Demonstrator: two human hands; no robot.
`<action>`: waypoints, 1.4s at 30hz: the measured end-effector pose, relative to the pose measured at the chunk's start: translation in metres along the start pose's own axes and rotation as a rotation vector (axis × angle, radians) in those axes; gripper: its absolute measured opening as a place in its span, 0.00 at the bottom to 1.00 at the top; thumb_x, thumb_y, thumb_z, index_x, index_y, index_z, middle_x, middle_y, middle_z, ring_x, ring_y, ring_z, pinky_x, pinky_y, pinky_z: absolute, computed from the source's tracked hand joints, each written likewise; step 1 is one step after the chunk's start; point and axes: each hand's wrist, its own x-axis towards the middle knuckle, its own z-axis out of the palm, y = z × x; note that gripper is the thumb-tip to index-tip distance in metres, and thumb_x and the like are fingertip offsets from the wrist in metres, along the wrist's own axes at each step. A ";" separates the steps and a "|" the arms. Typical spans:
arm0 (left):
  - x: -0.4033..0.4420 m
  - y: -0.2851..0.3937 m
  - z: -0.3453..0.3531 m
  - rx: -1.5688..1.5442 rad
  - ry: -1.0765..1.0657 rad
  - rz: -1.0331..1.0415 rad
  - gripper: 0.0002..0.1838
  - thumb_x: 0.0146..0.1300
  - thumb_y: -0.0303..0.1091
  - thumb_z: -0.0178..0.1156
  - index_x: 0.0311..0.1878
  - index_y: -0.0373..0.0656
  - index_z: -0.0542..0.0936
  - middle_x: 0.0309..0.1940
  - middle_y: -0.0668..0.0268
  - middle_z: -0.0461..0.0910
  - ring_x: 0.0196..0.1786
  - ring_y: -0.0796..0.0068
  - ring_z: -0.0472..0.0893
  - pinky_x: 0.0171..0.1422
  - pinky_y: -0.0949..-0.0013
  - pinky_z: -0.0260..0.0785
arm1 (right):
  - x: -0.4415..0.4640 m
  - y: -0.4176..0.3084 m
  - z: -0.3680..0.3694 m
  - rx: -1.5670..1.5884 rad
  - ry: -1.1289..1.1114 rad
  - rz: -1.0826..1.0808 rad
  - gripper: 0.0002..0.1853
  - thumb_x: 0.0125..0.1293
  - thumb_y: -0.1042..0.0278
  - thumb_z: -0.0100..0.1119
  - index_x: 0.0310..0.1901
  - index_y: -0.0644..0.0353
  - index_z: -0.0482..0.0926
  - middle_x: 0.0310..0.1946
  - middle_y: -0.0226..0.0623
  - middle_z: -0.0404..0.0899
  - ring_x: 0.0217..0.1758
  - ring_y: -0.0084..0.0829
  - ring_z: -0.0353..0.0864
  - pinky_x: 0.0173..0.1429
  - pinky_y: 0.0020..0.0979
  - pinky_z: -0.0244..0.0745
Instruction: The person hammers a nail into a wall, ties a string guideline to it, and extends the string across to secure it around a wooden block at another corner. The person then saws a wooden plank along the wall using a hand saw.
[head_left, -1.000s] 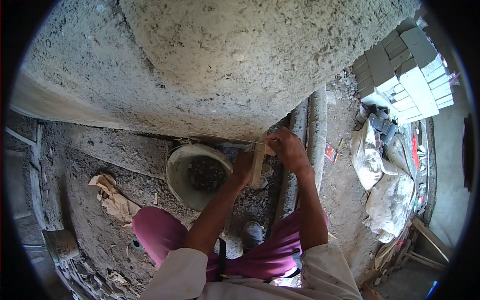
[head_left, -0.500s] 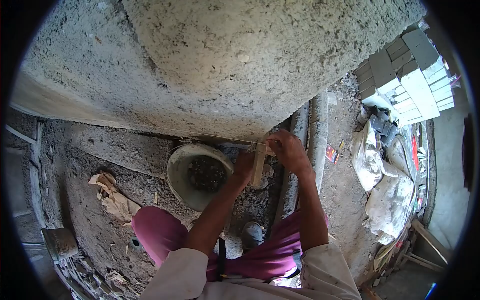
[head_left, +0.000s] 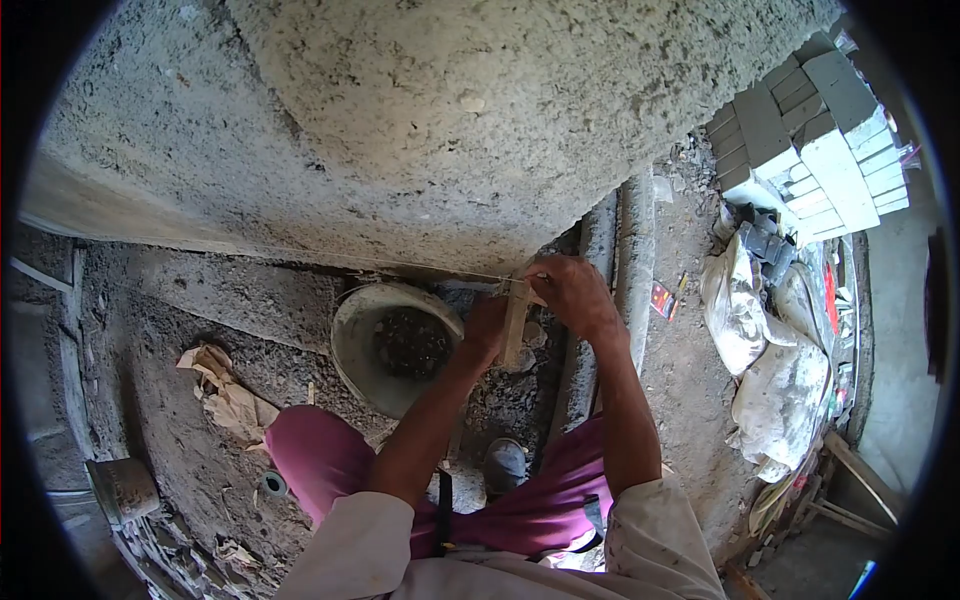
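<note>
A short wooden block (head_left: 515, 327) stands between my two hands at the lower corner of the rough concrete wall (head_left: 430, 130). My left hand (head_left: 486, 322) is closed on the block's left side, its fingers partly hidden. On the other side, my right hand (head_left: 573, 294) pinches the thin string (head_left: 400, 262) at the block's top end. From there the string runs left, taut along the wall's bottom edge. Just left of my left hand is a pale bucket (head_left: 350, 345) with dark material inside.
A concrete ledge or pipe (head_left: 634, 260) runs along the right of my hands. Farther right are dusty white sacks (head_left: 785, 395) and stacked grey blocks (head_left: 825, 150). Crumpled brown paper (head_left: 228, 395) lies on the dirt floor at left. My shoe (head_left: 505, 466) is below.
My right hand has shifted slightly left and up, its fingers closer over the block's top end. The left hand stays at the block, and the view has tilted a little.
</note>
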 end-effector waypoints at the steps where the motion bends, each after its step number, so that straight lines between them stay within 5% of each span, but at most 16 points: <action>1: 0.000 0.003 -0.001 0.008 0.010 0.029 0.21 0.66 0.50 0.63 0.48 0.41 0.83 0.32 0.67 0.82 0.37 0.83 0.79 0.40 0.67 0.70 | 0.000 0.000 -0.001 0.000 -0.001 -0.001 0.07 0.63 0.68 0.62 0.41 0.58 0.84 0.37 0.46 0.85 0.42 0.48 0.84 0.49 0.43 0.78; 4: -0.001 0.028 -0.010 0.120 0.013 0.109 0.16 0.65 0.44 0.62 0.48 0.42 0.84 0.29 0.65 0.83 0.33 0.77 0.82 0.39 0.68 0.71 | 0.001 0.004 -0.001 -0.043 -0.006 -0.027 0.07 0.63 0.68 0.62 0.41 0.58 0.84 0.36 0.46 0.85 0.42 0.47 0.85 0.47 0.43 0.78; 6: 0.000 0.049 -0.019 0.730 -0.023 0.327 0.14 0.63 0.39 0.60 0.47 0.43 0.84 0.29 0.61 0.84 0.34 0.65 0.85 0.40 0.65 0.73 | 0.001 0.017 0.002 -0.008 -0.047 -0.005 0.08 0.64 0.65 0.61 0.39 0.58 0.84 0.35 0.47 0.84 0.41 0.47 0.84 0.46 0.43 0.78; 9: -0.005 0.065 -0.027 1.161 -0.225 0.181 0.14 0.62 0.37 0.58 0.49 0.45 0.83 0.33 0.57 0.85 0.35 0.56 0.85 0.39 0.60 0.74 | -0.011 0.030 -0.012 -0.105 -0.068 0.017 0.09 0.65 0.63 0.59 0.37 0.57 0.84 0.34 0.47 0.84 0.39 0.47 0.84 0.45 0.44 0.78; 10: -0.010 0.061 -0.027 1.166 -0.215 0.175 0.14 0.62 0.37 0.58 0.49 0.45 0.83 0.33 0.57 0.85 0.35 0.56 0.85 0.39 0.60 0.74 | -0.023 0.054 -0.010 -0.559 -0.133 0.073 0.09 0.65 0.63 0.58 0.34 0.57 0.85 0.33 0.47 0.84 0.37 0.47 0.84 0.44 0.44 0.77; 13: -0.011 0.042 -0.006 1.061 -0.200 0.046 0.15 0.67 0.38 0.54 0.53 0.49 0.82 0.32 0.59 0.84 0.37 0.58 0.85 0.37 0.58 0.74 | -0.061 0.088 -0.041 -0.170 -0.005 0.335 0.11 0.65 0.64 0.59 0.41 0.61 0.84 0.33 0.44 0.85 0.39 0.46 0.86 0.47 0.43 0.77; 15: -0.028 0.029 0.014 0.208 -0.142 -0.073 0.17 0.73 0.42 0.52 0.57 0.46 0.79 0.24 0.65 0.80 0.29 0.70 0.82 0.31 0.63 0.70 | -0.061 0.068 -0.045 -0.116 0.062 0.362 0.11 0.65 0.63 0.59 0.42 0.60 0.84 0.33 0.45 0.85 0.39 0.45 0.86 0.46 0.41 0.77; 16: -0.038 0.036 0.025 0.204 -0.159 -0.091 0.17 0.73 0.42 0.52 0.57 0.46 0.79 0.24 0.65 0.80 0.29 0.70 0.82 0.31 0.63 0.70 | -0.060 0.058 -0.043 -0.037 0.148 0.384 0.11 0.66 0.63 0.60 0.42 0.60 0.84 0.34 0.45 0.85 0.40 0.44 0.86 0.46 0.39 0.77; 18: -0.047 0.070 0.050 -0.377 -0.139 -0.349 0.25 0.76 0.54 0.47 0.62 0.44 0.74 0.19 0.73 0.66 0.26 0.82 0.70 0.36 0.67 0.69 | -0.055 0.039 -0.037 0.002 0.150 0.377 0.09 0.68 0.63 0.61 0.43 0.59 0.83 0.34 0.45 0.85 0.40 0.44 0.86 0.44 0.38 0.78; 21: -0.079 0.081 0.084 -0.717 -0.075 -0.463 0.25 0.77 0.53 0.47 0.64 0.45 0.73 0.20 0.76 0.63 0.24 0.83 0.67 0.33 0.72 0.65 | -0.042 0.033 -0.033 0.066 0.271 0.180 0.08 0.68 0.66 0.61 0.43 0.59 0.83 0.34 0.46 0.85 0.39 0.44 0.86 0.42 0.39 0.77; 27: -0.139 0.148 0.084 -0.668 -0.251 -0.299 0.25 0.77 0.53 0.47 0.61 0.41 0.76 0.24 0.74 0.68 0.27 0.83 0.69 0.34 0.72 0.66 | -0.032 0.023 -0.024 0.125 0.227 0.152 0.08 0.67 0.66 0.62 0.44 0.60 0.82 0.32 0.49 0.83 0.35 0.46 0.86 0.40 0.42 0.77; 31: -0.163 0.192 0.030 -0.431 -0.340 -0.374 0.22 0.77 0.48 0.47 0.55 0.39 0.80 0.26 0.73 0.72 0.30 0.82 0.71 0.34 0.72 0.67 | -0.033 0.019 -0.029 0.146 0.098 0.230 0.08 0.68 0.67 0.61 0.45 0.58 0.82 0.33 0.49 0.84 0.36 0.46 0.86 0.40 0.41 0.76; 33: -0.179 0.149 0.022 -0.196 -0.021 -0.144 0.20 0.76 0.45 0.50 0.52 0.40 0.82 0.35 0.68 0.80 0.33 0.79 0.75 0.43 0.71 0.70 | -0.032 0.019 -0.028 0.149 0.088 0.227 0.09 0.67 0.67 0.61 0.46 0.58 0.82 0.34 0.49 0.84 0.37 0.45 0.86 0.41 0.41 0.76; 35: -0.161 0.160 -0.007 -0.155 0.288 -0.171 0.15 0.73 0.40 0.52 0.46 0.38 0.80 0.36 0.67 0.78 0.33 0.81 0.75 0.38 0.73 0.70 | -0.033 0.015 -0.024 0.132 0.133 0.128 0.09 0.67 0.67 0.61 0.46 0.59 0.82 0.35 0.49 0.84 0.39 0.47 0.86 0.43 0.41 0.76; 37: -0.131 0.160 -0.029 -0.167 0.536 -0.390 0.15 0.73 0.41 0.54 0.47 0.38 0.80 0.45 0.63 0.81 0.40 0.78 0.79 0.44 0.73 0.72 | -0.031 0.008 -0.020 0.131 0.112 0.149 0.09 0.67 0.67 0.60 0.46 0.59 0.82 0.36 0.49 0.84 0.40 0.47 0.85 0.44 0.42 0.76; 42: -0.054 0.122 -0.039 -0.332 0.531 -0.241 0.22 0.71 0.47 0.57 0.59 0.41 0.75 0.48 0.66 0.78 0.49 0.75 0.77 0.55 0.66 0.69 | -0.024 0.011 -0.008 0.111 0.057 0.142 0.10 0.68 0.64 0.59 0.45 0.60 0.82 0.37 0.47 0.85 0.40 0.48 0.85 0.44 0.42 0.76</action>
